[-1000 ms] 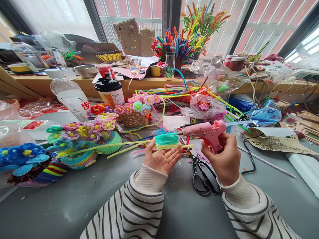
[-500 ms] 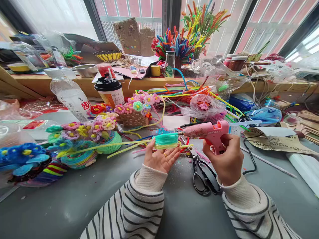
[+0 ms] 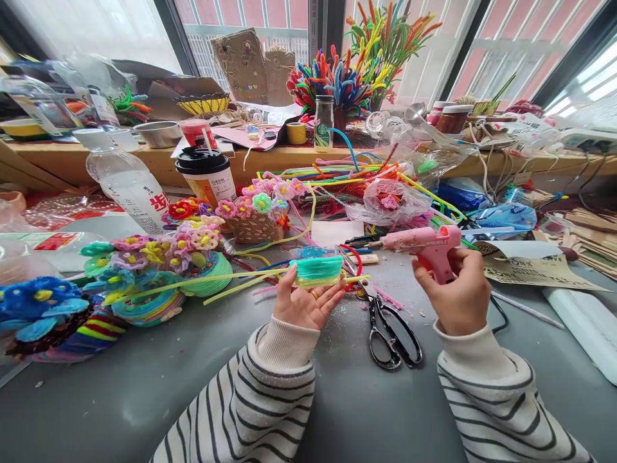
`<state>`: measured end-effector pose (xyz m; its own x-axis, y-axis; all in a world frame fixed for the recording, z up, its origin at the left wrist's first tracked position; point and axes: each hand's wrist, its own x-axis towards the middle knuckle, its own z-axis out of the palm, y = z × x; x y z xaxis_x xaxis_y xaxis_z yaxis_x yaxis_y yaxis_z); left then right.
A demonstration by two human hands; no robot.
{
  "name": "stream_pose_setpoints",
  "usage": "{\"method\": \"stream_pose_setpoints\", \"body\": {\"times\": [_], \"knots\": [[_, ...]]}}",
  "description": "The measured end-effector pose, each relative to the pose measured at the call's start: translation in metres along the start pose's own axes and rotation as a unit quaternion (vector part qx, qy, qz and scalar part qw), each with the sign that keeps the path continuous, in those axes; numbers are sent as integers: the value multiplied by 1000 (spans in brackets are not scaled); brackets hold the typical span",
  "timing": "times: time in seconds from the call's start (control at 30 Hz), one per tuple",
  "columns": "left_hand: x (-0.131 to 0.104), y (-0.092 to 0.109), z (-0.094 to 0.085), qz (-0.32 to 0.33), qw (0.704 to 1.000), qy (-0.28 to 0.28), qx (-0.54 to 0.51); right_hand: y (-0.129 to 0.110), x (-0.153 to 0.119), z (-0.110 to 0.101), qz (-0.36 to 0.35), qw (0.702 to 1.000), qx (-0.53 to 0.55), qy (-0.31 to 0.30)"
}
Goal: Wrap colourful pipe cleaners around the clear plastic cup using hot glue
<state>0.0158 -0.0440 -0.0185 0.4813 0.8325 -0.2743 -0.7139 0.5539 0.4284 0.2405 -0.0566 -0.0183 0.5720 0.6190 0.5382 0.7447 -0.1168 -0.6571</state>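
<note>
My left hand [image 3: 308, 299] is palm up, holding a small basket wrapped in pipe cleaners [image 3: 318, 270], turquoise above and yellow at its lower edge. Long yellow pipe cleaners [image 3: 193, 283] stick out from it to the left, and a short yellow end shows at the right. In my right hand [image 3: 460, 292] is a pink hot glue gun [image 3: 429, 244], gripped by its handle. Its nozzle points left and is apart from the basket. Black-handled scissors [image 3: 393, 334] lie on the grey table between my hands, blades pointing away.
Finished pipe-cleaner flower baskets [image 3: 149, 276] stand at the left, near a plastic bottle [image 3: 128, 186] and a lidded paper cup [image 3: 205, 177]. Loose pipe cleaners [image 3: 308, 170] are heaped behind. A black cord [image 3: 501, 315] trails by my right hand. Brown printed paper [image 3: 535, 267] lies at the right.
My right hand has drawn the glue gun to the right, so its nozzle has left the basket. My left hand still holds the basket in nearly the same place.
</note>
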Motion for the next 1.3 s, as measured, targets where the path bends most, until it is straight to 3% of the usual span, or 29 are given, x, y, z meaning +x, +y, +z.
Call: {"method": "stream_pose_setpoints", "body": {"times": [0.1, 0.3, 0.47, 0.6, 0.67, 0.8, 0.9, 1.03, 1.3], "knots": [[0, 0, -1, -1, 1000, -2, 8, 19, 11, -9, 31, 999, -25, -34], [0, 1, 0, -9, 1000, -5, 5, 58, 14, -13, 50, 976, -128, -167], [0, 1, 0, -14, 1000, 4, 7, 70, 14, -10, 29, 962, -163, -215], [1, 0, -1, -21, 1000, 2, 14, 48, 15, -11, -37, 983, -91, -154], [1, -1, -2, -31, 999, -2, 22, 25, 15, -12, -70, 980, 16, -187], [3, 0, -7, -69, 996, -36, 46, -27, 11, -8, -93, 899, 253, -346], [3, -1, -9, -90, 990, -92, 59, -49, 5, -8, -144, 837, 320, -421], [-3, -2, -4, -70, 985, -139, 79, -53, -1, -16, -204, 804, 320, -458], [-14, -6, 6, -51, 983, -130, 124, -54, -4, -27, -212, 798, 318, -466]]}}
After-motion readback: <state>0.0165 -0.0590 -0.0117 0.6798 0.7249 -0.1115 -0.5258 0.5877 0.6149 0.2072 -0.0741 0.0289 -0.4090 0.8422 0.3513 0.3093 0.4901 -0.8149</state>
